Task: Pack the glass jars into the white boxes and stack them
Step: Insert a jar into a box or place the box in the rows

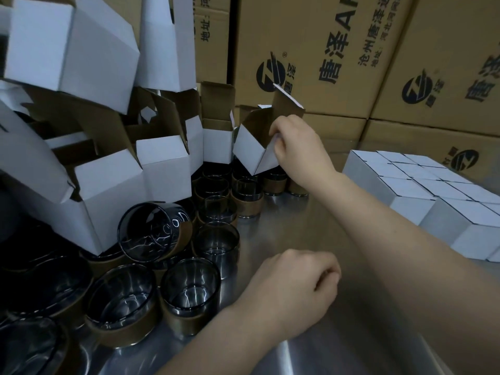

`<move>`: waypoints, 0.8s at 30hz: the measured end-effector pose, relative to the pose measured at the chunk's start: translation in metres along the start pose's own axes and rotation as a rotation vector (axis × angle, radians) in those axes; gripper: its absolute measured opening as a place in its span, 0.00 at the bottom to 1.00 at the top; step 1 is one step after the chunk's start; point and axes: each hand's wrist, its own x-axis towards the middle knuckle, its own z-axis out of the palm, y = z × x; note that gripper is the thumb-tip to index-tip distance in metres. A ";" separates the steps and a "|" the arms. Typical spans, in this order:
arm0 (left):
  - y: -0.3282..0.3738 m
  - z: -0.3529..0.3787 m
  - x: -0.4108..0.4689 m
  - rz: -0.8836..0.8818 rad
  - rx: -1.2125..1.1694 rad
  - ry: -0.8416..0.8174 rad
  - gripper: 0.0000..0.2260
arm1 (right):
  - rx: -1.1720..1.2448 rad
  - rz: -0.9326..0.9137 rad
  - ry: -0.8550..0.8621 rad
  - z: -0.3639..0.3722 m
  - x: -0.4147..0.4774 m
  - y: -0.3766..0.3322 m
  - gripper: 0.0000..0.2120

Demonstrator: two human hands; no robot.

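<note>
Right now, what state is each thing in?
held box: open, tilted.
right hand: pinches held box's edge.
left hand: curled, holding nothing.
box pile: open, jumbled.
packed boxes: closed, in rows.
tipped jar: on its side.
other jars: upright, empty.

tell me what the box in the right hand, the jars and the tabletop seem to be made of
Box held by the right hand: thin card, matte white outside, raw brown inside. Jars: smoky clear glass, glossy with sharp reflections. The brown band round each base looks like card or cork; I cannot tell which. Tabletop: brushed metal, probably stainless steel, by its dull streaked sheen.
</note>
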 end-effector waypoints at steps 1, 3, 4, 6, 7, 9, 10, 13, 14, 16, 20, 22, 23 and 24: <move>0.000 0.000 0.000 0.003 -0.001 0.017 0.05 | 0.024 -0.010 0.036 -0.002 -0.005 0.003 0.09; 0.000 -0.001 0.000 0.022 -0.020 0.078 0.05 | 0.069 -0.030 0.118 -0.005 -0.015 0.009 0.08; 0.001 -0.001 0.000 0.034 -0.040 0.122 0.06 | 0.087 -0.039 0.157 -0.007 -0.020 0.012 0.07; 0.002 -0.001 0.001 0.052 -0.085 0.230 0.07 | 0.120 -0.051 0.234 -0.009 -0.031 0.019 0.07; 0.002 -0.001 0.001 0.057 -0.100 0.293 0.08 | 0.137 -0.054 0.270 -0.010 -0.037 0.022 0.08; 0.001 -0.002 0.002 0.056 -0.107 0.429 0.11 | 0.168 -0.064 0.334 -0.012 -0.049 0.025 0.11; 0.001 -0.002 0.003 0.048 -0.105 0.492 0.12 | 0.183 -0.075 0.364 -0.013 -0.055 0.026 0.11; 0.000 -0.002 0.004 0.002 -0.094 0.602 0.17 | 0.229 -0.126 0.411 -0.018 -0.070 0.025 0.11; 0.000 -0.002 0.004 -0.024 -0.101 0.617 0.19 | 0.239 -0.145 0.418 -0.019 -0.074 0.024 0.11; -0.001 -0.001 0.004 -0.081 -0.119 0.638 0.23 | 0.265 -0.174 0.427 -0.023 -0.080 0.021 0.11; -0.005 0.000 0.005 -0.143 -0.178 0.640 0.33 | 0.332 -0.214 0.415 -0.030 -0.084 0.017 0.12; -0.006 -0.001 0.005 -0.142 -0.211 0.625 0.38 | 0.351 -0.235 0.405 -0.031 -0.085 0.016 0.12; -0.006 -0.001 0.005 -0.140 -0.221 0.617 0.39 | 0.357 -0.243 0.394 -0.032 -0.086 0.016 0.12; -0.006 -0.001 0.005 -0.139 -0.238 0.609 0.40 | 0.363 -0.248 0.382 -0.032 -0.088 0.015 0.12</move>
